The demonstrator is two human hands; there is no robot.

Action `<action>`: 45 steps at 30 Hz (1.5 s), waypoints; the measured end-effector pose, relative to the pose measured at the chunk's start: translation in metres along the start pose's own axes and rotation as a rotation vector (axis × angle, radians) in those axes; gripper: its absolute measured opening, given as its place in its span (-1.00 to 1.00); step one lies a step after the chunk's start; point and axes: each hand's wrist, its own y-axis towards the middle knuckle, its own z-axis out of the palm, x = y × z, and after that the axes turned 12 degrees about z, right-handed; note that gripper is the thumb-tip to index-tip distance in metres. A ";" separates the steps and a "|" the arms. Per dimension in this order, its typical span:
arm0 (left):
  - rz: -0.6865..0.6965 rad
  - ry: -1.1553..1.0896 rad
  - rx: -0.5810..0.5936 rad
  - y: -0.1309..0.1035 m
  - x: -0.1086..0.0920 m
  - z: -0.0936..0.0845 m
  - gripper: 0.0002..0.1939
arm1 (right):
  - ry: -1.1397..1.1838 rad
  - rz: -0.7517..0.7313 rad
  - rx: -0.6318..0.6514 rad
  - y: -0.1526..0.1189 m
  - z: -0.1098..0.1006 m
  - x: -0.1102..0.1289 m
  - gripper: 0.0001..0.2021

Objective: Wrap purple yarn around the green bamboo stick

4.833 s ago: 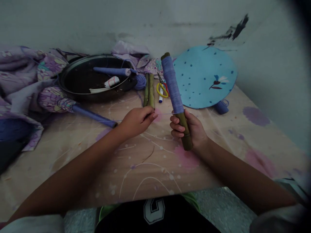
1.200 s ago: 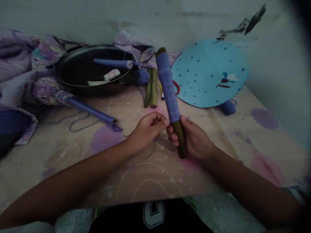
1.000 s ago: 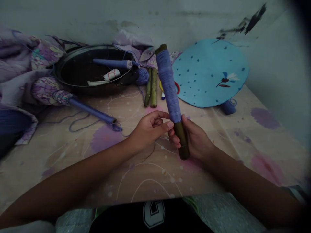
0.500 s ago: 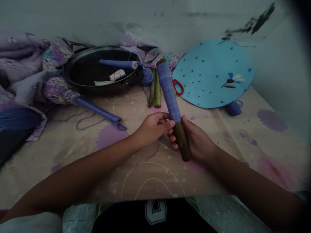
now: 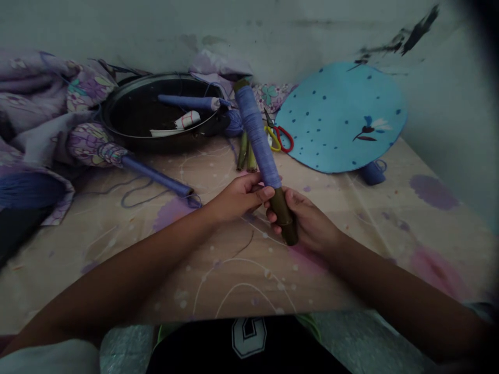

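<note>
A bamboo stick (image 5: 259,140), wound with blue-purple yarn over most of its length, is held tilted above the table, its bare olive-brown end toward me. My right hand (image 5: 312,215) wraps round that bare end, fingertips showing on its left side. My left hand (image 5: 241,197) is closed at the lower edge of the winding, thumb pressed near the stick; any yarn strand in the pinch is too fine to see. Behind the stick lie scissors (image 5: 278,137) with one red and one yellow handle, beside short green stalks (image 5: 247,156).
A black pan (image 5: 117,127) holding a yarn-wrapped stick stands at the back left, near floral cloth (image 5: 35,98). Another wrapped stick (image 5: 159,176) lies on the patterned table cover (image 5: 241,291). A blue fan-shaped sheet (image 5: 339,119) leans against the wall, a yarn roll (image 5: 373,174) beside it.
The wrapped stick has shifted left and slightly up, tilting further left at its far end. Both hands moved with it, and the scissors now show more fully.
</note>
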 end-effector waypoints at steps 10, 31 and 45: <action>0.059 0.064 -0.105 0.003 -0.004 -0.002 -0.60 | -0.013 0.002 -0.084 -0.007 0.005 0.001 -0.67; 0.110 0.276 -0.111 -0.001 -0.008 -0.007 -0.61 | -0.014 -0.008 -0.043 -0.006 0.003 0.001 -0.64; 0.089 0.162 0.072 -0.001 -0.013 -0.011 -0.68 | -0.030 0.035 0.005 -0.004 0.000 -0.001 -0.72</action>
